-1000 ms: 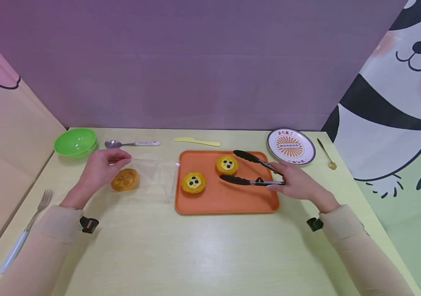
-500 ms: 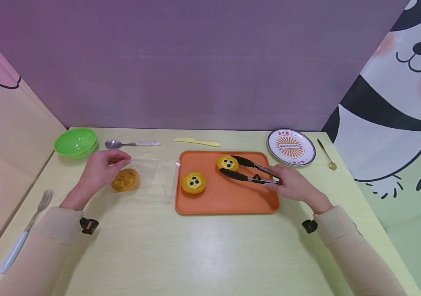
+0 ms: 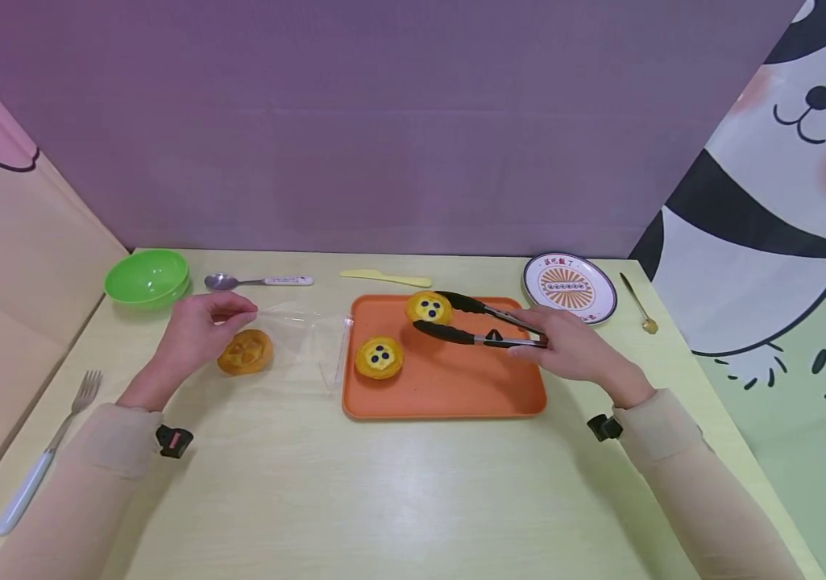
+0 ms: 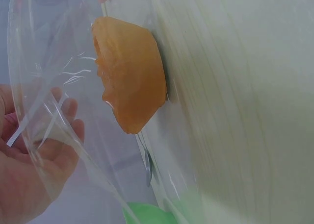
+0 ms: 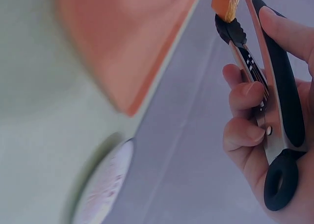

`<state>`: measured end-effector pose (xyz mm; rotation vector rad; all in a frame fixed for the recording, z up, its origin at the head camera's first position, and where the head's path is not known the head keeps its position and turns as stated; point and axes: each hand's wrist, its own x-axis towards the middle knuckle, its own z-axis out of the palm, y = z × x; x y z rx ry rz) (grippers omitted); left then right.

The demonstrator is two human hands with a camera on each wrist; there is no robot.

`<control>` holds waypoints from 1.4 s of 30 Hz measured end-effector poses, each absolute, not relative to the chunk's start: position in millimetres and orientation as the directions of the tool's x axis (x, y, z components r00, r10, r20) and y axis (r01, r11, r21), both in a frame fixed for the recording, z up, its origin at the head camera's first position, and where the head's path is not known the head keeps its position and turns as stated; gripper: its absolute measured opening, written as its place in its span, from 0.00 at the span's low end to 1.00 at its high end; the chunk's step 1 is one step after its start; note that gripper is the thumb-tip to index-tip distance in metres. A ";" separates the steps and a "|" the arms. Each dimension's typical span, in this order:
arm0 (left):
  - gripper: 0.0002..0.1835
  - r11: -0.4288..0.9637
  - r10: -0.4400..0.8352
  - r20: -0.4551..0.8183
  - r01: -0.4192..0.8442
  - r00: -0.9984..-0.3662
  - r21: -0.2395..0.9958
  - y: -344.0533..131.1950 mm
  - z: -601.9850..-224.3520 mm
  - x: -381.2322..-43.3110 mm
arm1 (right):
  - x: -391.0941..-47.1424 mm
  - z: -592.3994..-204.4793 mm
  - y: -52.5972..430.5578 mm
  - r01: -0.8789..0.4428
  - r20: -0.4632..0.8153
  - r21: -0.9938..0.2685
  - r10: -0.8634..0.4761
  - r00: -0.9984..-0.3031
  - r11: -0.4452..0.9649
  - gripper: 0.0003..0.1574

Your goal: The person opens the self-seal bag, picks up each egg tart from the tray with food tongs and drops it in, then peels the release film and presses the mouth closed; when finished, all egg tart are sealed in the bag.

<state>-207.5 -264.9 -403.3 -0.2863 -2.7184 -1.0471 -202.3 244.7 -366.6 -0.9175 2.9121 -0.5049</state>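
My right hand (image 3: 570, 345) grips black-tipped metal tongs (image 5: 282, 82), thumb on one arm and fingers curled round the other. Between the tong tips is an egg tart (image 3: 429, 308) with dark dots, held over the back of the orange tray (image 3: 478, 395). A second dotted tart (image 3: 379, 358) sits on the tray's left part. My left hand (image 3: 202, 326) pinches the edge of a clear plastic bag (image 3: 304, 346) lying left of the tray, its mouth toward the tray. Inside the bag, a golden-brown tart (image 4: 130, 74) rests on its side in the left wrist view.
A green bowl (image 3: 147, 279), a spoon (image 3: 256, 281) and a yellow knife (image 3: 386, 278) line the table's back edge. A patterned plate (image 3: 570, 287) and a small gold spoon (image 3: 640, 304) lie at the back right. A fork (image 3: 50, 455) lies beside the left forearm.
The tongs moved left and closed round the back tart, then lifted it and carried it slightly left and up. My left hand and the bag stayed in place.
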 end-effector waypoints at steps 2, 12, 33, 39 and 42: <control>0.07 0.729 0.108 0.268 0.260 -0.957 0.633 -264.7 -402.9 -207.1 | -203.2 -360.2 236.6 -0.575 0.060 -0.305 -0.587 -0.807 0.759 0.36; 0.06 0.737 0.104 0.252 0.245 -0.962 0.630 -264.2 -403.4 -207.8 | -208.2 -336.9 187.3 -0.651 0.032 -0.235 -0.664 -0.747 0.722 0.37; 0.07 0.729 0.122 0.241 0.251 -0.963 0.637 -261.3 -397.6 -204.4 | -210.9 -341.6 125.5 -0.786 -0.028 -0.153 -0.798 -0.602 0.598 0.33; 0.08 0.742 0.102 0.203 0.211 -0.974 0.636 -260.4 -396.9 -205.5 | -211.4 -347.7 105.5 -0.799 -0.097 -0.134 -0.810 -0.578 0.586 0.31; 0.08 0.745 0.104 0.211 0.217 -0.972 0.631 -260.6 -397.6 -205.2 | -211.7 -350.2 94.4 -0.760 -0.136 -0.174 -0.780 -0.611 0.626 0.31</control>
